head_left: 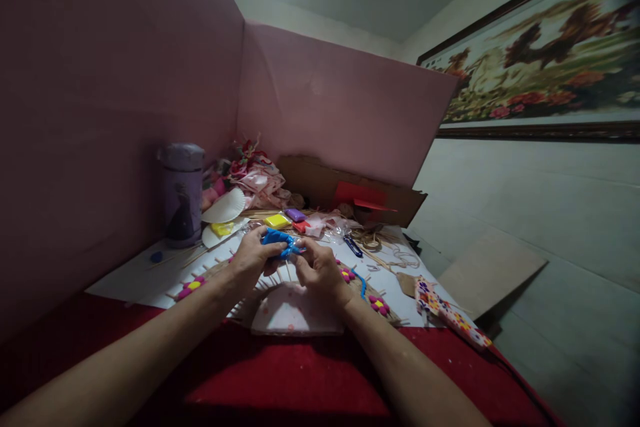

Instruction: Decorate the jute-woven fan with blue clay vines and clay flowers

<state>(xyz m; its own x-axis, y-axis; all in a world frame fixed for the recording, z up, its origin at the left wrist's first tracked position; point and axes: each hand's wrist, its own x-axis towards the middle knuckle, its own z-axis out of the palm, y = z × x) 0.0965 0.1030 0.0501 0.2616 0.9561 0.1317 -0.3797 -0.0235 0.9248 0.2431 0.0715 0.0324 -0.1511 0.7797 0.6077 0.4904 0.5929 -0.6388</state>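
Note:
Both hands are raised over the table and closed on a shiny blue packet of modelling clay (275, 239). My left hand (253, 257) grips its left side, while the fingers of my right hand (319, 268) pinch the wrapper at its right end. Below them lies a fan-shaped craft piece with a white half-round centre (295, 310) and a brown band edged with short sticks. Magenta flowers with yellow centres (379, 305) sit on the band. A thin blue strip (360, 283) runs along its right part. My hands and forearms hide much of the band.
Yellow (277, 221) and purple (295, 215) clay packets lie behind the hands, near a dark blue cutter (353, 246). A purple canister (182, 197) stands at left. A flower-patterned handle (445, 307) with a cord lies at right. Pink boards wall the left and back.

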